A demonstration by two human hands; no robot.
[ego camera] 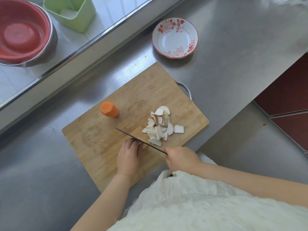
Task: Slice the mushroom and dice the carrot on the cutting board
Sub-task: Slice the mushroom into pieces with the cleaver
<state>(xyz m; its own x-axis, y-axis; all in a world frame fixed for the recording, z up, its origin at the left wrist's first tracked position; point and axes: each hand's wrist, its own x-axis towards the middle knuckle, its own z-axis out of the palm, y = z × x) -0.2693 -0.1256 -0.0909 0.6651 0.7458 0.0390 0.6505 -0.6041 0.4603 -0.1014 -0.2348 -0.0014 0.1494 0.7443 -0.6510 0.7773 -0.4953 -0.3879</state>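
Right hand (181, 158) clamped on knife (141, 141); left hand (129, 156) curled over the mushroom remnant: keep knuckles ahead of fingertips; slices (160, 125) at two o'clock.

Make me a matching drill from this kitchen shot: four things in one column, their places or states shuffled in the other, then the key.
1. carrot
2. mushroom slices
3. floral bowl
4. knife

A. on the counter beyond the board
B. piled right of the blade
C. gripped by the right hand
D. uncut chunk at the board's far left

Pairs: 1-D, 2-B, 3-A, 4-C
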